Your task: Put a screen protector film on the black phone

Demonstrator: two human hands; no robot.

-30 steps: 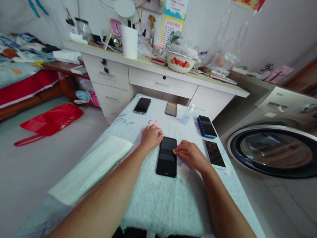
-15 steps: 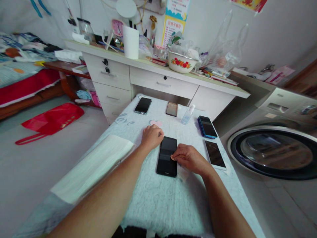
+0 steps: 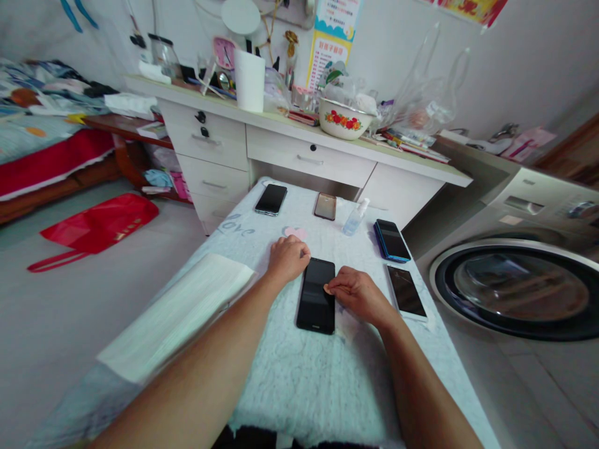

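A black smartphone (image 3: 314,305) lies screen up on the cloth-covered table, its long side pointing away from me. My left hand (image 3: 286,258) is closed beside the phone's upper left corner, its curled fingers touching or nearly touching the edge. Across from it, my right hand (image 3: 353,292) is pinched, with fingertips at the right part of the screen. Whatever either hand may grip is hidden or too small to name. A white phone (image 3: 406,292) lies to the right of my right hand, and a blue-edged phone (image 3: 392,239) lies beyond it.
Further back are another dark phone (image 3: 271,199), a phone case (image 3: 325,206) and a clear spray bottle (image 3: 355,218). Folded white paper towel (image 3: 178,318) lies along the left side. A washing machine (image 3: 519,249) stands at right; a drawer desk (image 3: 285,149) borders the far end.
My right hand's fingertips have shifted slightly up the screen, away from me. My left hand and the phone stay in nearly the same place.
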